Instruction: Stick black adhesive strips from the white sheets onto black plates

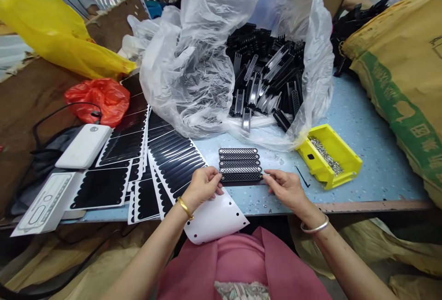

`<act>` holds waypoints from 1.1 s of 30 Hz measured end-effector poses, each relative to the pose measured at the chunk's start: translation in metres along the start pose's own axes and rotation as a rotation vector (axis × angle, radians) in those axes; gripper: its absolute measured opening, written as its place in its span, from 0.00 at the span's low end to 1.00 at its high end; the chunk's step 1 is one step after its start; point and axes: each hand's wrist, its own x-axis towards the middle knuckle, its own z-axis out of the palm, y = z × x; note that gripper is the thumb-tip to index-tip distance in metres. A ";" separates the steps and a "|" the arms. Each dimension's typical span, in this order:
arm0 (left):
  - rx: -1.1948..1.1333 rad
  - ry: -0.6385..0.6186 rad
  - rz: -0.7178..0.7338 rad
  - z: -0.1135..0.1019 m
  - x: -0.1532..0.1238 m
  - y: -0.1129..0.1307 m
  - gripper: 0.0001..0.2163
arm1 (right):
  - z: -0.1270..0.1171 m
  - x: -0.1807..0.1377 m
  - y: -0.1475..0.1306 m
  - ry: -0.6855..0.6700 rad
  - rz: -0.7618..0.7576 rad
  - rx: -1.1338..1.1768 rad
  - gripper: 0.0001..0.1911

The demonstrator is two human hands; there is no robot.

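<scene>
Several black bars with a lattice pattern [240,163] lie side by side in a neat row on the table, small screw-like dots at their ends. At the row's left side my left hand [203,186] has its fingertips closed on the end of the nearest black lattice bar [241,177]. Opposite it, my right hand [286,188] pinches that bar's other end between thumb and forefinger. To the right of my right hand lies a thin black hex key [303,176]. A yellow bin [316,169] beyond it holds many small metal pieces, too small to make out singly.
A large clear plastic bag [193,83] full of loose black parts [255,88] stands behind. Sheets of black stickers [179,157] spread on the left, near a white power bank [84,147] and a red bag [100,100]. A yellow-brown sack [400,65] flanks the right; other people sit beyond.
</scene>
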 end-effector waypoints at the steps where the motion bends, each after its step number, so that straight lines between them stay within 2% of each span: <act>1: 0.105 0.063 0.080 -0.002 -0.004 0.000 0.08 | -0.010 -0.003 0.003 0.042 -0.027 -0.058 0.15; 5: 0.519 0.436 0.602 0.004 -0.014 0.003 0.09 | -0.051 -0.020 0.031 0.283 -0.117 -0.426 0.15; 7: 0.610 0.467 0.839 0.018 -0.011 0.007 0.10 | -0.060 -0.027 0.049 0.340 -0.061 -0.595 0.17; 10: 0.732 0.367 1.029 0.044 0.002 0.014 0.13 | -0.058 -0.031 0.069 0.338 0.009 -0.749 0.17; 14: 0.811 0.237 1.073 0.064 0.022 0.012 0.06 | -0.051 -0.031 0.070 0.323 -0.046 -0.780 0.15; 17: 0.783 0.220 1.070 0.064 0.027 0.006 0.06 | -0.053 -0.031 0.050 0.254 -0.143 -0.692 0.14; 20: 0.744 0.210 1.074 0.062 0.026 0.002 0.06 | -0.051 -0.031 0.022 0.105 -0.214 -0.525 0.13; 24: 0.709 0.200 1.043 0.063 0.024 0.003 0.06 | -0.037 -0.029 -0.001 -0.091 -0.140 -0.298 0.10; 26: 0.697 0.212 1.034 0.065 0.023 0.004 0.08 | -0.030 -0.028 -0.005 -0.144 -0.098 -0.202 0.07; 29: 0.700 0.230 1.040 0.068 0.022 0.006 0.09 | -0.025 -0.027 -0.007 -0.105 -0.118 -0.117 0.10; 33: 0.701 0.228 1.043 0.072 0.024 0.004 0.08 | -0.028 -0.024 -0.013 -0.044 -0.202 -0.123 0.10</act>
